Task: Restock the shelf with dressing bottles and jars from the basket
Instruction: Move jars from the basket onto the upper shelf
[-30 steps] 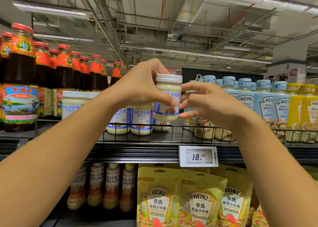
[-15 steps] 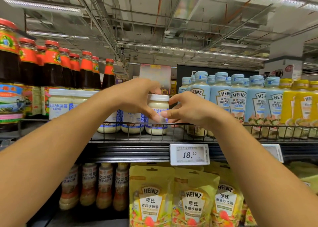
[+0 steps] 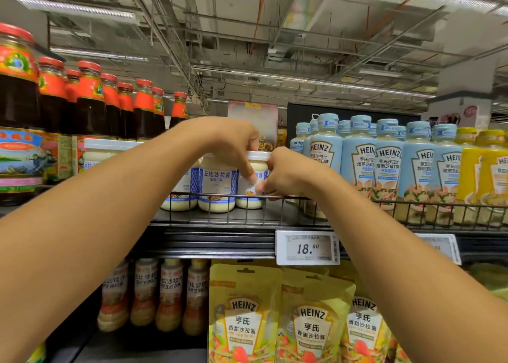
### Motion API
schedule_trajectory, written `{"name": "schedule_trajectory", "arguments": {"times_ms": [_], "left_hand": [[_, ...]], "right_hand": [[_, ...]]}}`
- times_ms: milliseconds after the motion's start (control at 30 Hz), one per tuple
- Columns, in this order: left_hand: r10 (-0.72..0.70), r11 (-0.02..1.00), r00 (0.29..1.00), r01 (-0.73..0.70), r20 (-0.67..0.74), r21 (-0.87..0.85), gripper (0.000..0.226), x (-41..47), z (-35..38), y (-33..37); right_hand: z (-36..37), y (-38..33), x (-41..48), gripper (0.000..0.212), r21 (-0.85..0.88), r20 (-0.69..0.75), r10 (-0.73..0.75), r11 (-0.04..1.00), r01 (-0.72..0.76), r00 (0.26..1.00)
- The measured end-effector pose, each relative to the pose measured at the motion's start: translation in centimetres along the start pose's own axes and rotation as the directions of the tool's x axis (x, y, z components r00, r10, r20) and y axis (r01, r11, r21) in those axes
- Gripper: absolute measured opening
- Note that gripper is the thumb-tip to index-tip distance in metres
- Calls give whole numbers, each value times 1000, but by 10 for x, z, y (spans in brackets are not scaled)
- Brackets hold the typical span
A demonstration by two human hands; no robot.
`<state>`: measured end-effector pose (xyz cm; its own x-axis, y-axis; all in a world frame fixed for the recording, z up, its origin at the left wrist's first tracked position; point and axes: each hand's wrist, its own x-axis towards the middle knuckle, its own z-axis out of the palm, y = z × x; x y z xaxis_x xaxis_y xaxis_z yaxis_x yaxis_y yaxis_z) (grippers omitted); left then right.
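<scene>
Here, left hand (image 3: pixel 231 145), right hand (image 3: pixel 288 174) gripping one jar (image 3: pixel 257 161), two jars (image 3: pixel 217 184) beside

The salad dressing jar (image 3: pixel 258 167) is seen as clear and glossy, closed by a smooth white plastic lid (image 3: pixel 258 156). The dark sauce bottles (image 3: pixel 90 109) are shown in shiny glass. A matt plastic finish is seen on the pale-blue Heinz bottles (image 3: pixel 360 159). The yellow Heinz pouches (image 3: pixel 244 316) are made of glossy film. The shelf (image 3: pixel 214 241) is fronted by a black metal wire rail (image 3: pixel 209 197).

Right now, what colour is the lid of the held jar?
White lid on the jar; head view.
</scene>
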<state>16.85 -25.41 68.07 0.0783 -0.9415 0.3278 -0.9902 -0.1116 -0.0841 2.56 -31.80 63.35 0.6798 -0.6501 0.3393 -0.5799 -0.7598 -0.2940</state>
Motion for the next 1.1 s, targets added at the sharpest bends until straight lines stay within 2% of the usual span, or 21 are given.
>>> {"name": "schedule_trajectory", "arguments": {"times_ms": [100, 267, 400, 600, 733, 867, 933, 1000, 1100], "left_hand": [[-41, 997, 999, 39, 25, 62, 54, 9, 0, 3], [-86, 993, 996, 84, 21, 80, 53, 16, 4, 8], [-39, 994, 997, 33, 64, 104, 64, 14, 5, 2], [44, 996, 991, -54, 124, 77, 81, -1, -2, -8], [86, 995, 996, -85, -7, 57, 96, -7, 2, -16], [112, 993, 991, -114, -75, -19, 96, -22, 3, -26], [96, 995, 991, -99, -92, -32, 90, -29, 7, -28], [94, 995, 973, -86, -209, 45, 82, -34, 12, -28], [138, 968, 882, -23, -451, 251, 77, -39, 21, -25]], "right_hand": [[2, -5, 8, 40, -34, 22, 22, 999, -21, 1000], [3, -4, 17, 35, 12, 58, 36, 999, -37, 998], [6, 0, 18, 40, -23, 35, 25, 999, -24, 999], [10, -2, 14, 42, 96, 53, -11, 995, 6, 999], [11, -4, 17, 50, 106, 82, 28, 994, -37, 996], [10, -6, 16, 53, -16, 48, 60, 998, -59, 997], [10, -7, 16, 49, -9, 45, 69, 998, -69, 997], [9, -6, 14, 51, -2, 19, 80, 997, -80, 997], [4, -3, 6, 50, 56, -64, 73, 996, -70, 995]]}}
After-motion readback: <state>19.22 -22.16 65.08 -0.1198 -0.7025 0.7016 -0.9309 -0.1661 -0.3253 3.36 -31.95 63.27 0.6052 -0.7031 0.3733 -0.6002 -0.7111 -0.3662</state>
